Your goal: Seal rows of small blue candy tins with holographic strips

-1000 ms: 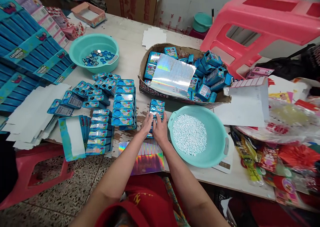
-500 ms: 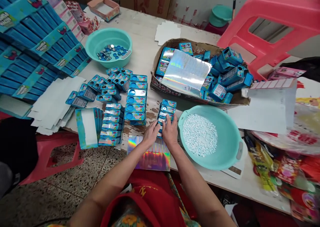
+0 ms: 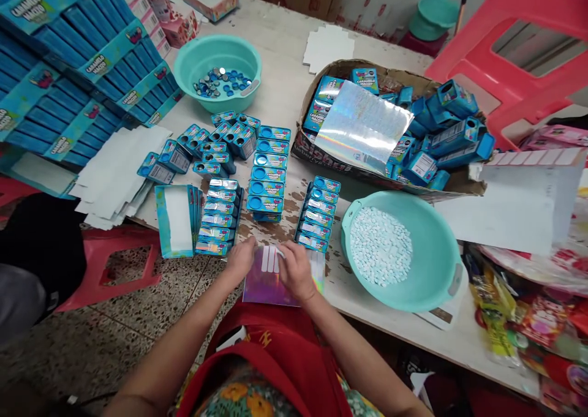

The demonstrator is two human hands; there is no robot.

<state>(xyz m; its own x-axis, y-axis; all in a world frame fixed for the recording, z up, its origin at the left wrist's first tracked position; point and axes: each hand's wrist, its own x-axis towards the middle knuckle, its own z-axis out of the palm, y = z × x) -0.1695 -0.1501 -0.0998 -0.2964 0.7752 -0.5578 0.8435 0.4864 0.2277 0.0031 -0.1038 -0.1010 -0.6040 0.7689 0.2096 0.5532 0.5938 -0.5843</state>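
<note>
A holographic sticker sheet [image 3: 269, 279] lies at the near table edge. My left hand [image 3: 241, 259] presses on its left side with fingers curled. My right hand [image 3: 296, 271] rests on the sheet's right part, fingers pinched at a white strip near its top. Just beyond my hands stands a row of small blue boxes [image 3: 319, 214], with two more rows [image 3: 269, 175] [image 3: 218, 218] to the left. A teal basin of white tablets [image 3: 390, 248] sits right of my right hand.
A cardboard box [image 3: 316, 135] holds loose blue boxes and a holographic sheet. A second teal basin [image 3: 218, 71] with caps is at the back. Flat white cartons [image 3: 114, 172], stacked blue display packs [image 3: 59, 74], pink stools [image 3: 519, 49] and wrapped sweets [image 3: 528, 319] surround the table.
Both hands left the row of small blue boxes and drew back to the holographic sheet at the table edge. The camera shifted left, so everything sits further right in view.
</note>
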